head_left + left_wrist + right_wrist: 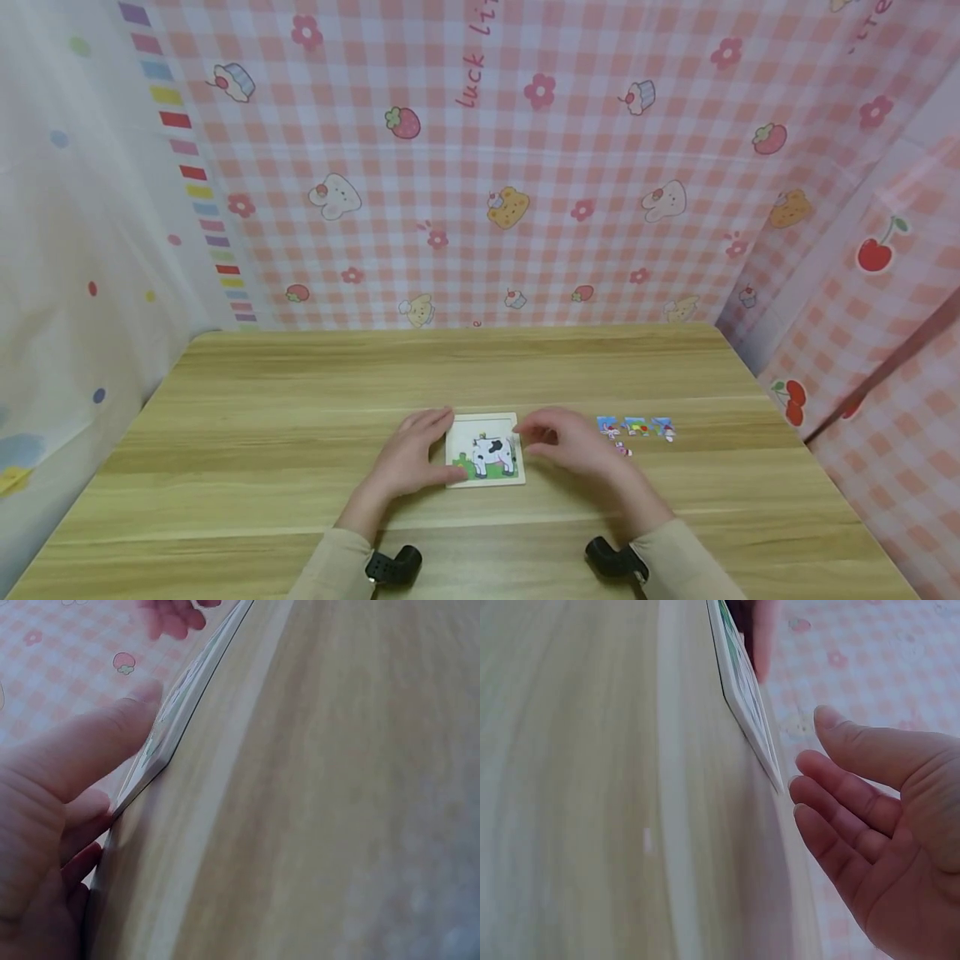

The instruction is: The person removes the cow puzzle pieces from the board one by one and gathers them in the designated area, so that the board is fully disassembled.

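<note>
A square wooden puzzle board (484,419) with a pale rim lies on the table, several pieces fitted in it forming a black-and-white cow on green grass. Its upper part shows bare wood. My left hand (411,452) holds the board by its left side, thumb at the near corner and fingers by the far corner; in the left wrist view the thumb (112,739) lies over the rim. Beside the board's right edge is my right hand (573,442). The right wrist view shows that hand's fingers (840,802) loosely bent, thumb apart, with nothing between them.
Several loose puzzle pieces (637,427) with blue, yellow and pink parts lie on the wooden table (300,392) to the right, one partly behind the right hand. A checked pink curtain (465,250) hangs behind the far edge.
</note>
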{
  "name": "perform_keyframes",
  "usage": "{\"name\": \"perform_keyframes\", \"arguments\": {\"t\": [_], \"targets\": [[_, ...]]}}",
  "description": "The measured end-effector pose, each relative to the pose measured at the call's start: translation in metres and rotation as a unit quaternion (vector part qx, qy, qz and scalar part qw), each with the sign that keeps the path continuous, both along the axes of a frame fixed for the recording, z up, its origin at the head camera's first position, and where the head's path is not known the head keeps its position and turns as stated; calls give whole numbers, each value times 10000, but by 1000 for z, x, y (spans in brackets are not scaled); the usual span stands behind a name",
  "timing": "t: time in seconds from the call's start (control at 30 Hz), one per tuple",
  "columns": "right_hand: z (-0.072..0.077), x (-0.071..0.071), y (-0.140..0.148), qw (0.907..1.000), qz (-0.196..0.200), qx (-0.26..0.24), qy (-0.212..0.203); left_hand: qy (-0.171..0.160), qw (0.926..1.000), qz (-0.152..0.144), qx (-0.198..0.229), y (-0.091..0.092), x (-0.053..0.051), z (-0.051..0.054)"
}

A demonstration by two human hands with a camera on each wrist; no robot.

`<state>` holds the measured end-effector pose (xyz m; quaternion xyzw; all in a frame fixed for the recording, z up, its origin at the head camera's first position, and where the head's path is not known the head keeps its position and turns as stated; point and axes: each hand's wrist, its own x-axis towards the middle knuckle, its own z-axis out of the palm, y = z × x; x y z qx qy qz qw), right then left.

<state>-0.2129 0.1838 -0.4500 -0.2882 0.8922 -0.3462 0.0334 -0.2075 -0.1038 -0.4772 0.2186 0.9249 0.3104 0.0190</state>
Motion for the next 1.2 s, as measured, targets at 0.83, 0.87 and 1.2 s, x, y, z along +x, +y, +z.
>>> {"name": "perform_keyframes", "arguments": {"t": [0.83,0.87,1.2], "targets": [[5,-25,-48,9951,782,581,-181,282,9994,-16,222,20,-2,-2],[6,-26,-49,9945,840,612,-140,301,9993,-20,227,20,-2,-2],[7,-33,-53,9897,1092,924,-7,284,9995,6,97,19,-3,-5]]}}
